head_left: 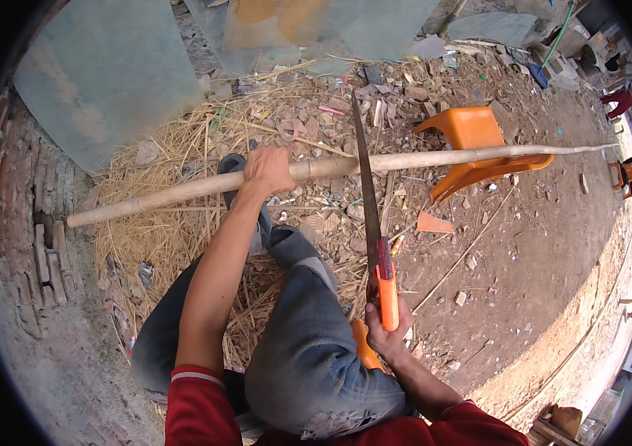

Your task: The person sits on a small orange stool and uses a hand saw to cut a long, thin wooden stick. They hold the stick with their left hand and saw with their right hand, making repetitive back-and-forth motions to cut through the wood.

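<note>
A long pale bamboo pole [182, 193] runs from the left across the view, thinning toward the far right. My left hand [269, 169] is closed over it from above, by my raised foot. In my right hand [390, 334] is the orange handle of a handsaw [368, 193]. The saw's dark blade points away from me and crosses the pole to the right of my left hand. Whether its teeth have cut into the bamboo cannot be made out. An orange plastic chair [472, 128] lies under the pole's thinner part.
Dry straw [152, 156] and broken rubble [405, 97] cover the ground around my feet. A worn brick wall [48, 245] stands at the left. Large grey-blue sheets [108, 82] lean at the back. An orange fragment [433, 223] lies on the dirt right of the saw.
</note>
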